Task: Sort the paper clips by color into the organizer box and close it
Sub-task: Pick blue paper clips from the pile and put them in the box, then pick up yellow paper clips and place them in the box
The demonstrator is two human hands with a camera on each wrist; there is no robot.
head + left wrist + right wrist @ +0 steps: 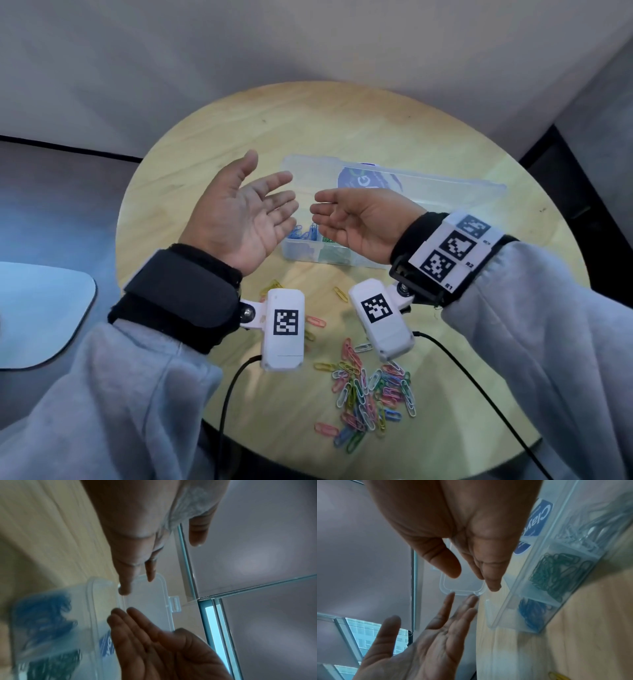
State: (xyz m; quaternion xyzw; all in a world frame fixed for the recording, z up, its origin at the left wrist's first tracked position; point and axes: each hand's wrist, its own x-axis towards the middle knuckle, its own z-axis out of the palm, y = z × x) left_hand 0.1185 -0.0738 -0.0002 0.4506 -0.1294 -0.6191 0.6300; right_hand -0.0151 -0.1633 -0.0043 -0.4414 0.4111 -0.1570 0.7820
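Both hands are empty, palms turned up, fingers straight and relaxed. The left hand and the right hand are raised above the table with their fingertips facing each other and a small gap between them. Directly beneath and behind them, near the middle of the table, lies the clear organizer box, untouched by either hand, its lid swung open toward the far edge. Through the box's near wall blue clips show in the left end compartment, green clips in the next one, and pale ones beyond. The unsorted pile of mixed paper clips sits near the table's near edge, below the right wrist, with a few strays scattered between it and the box.
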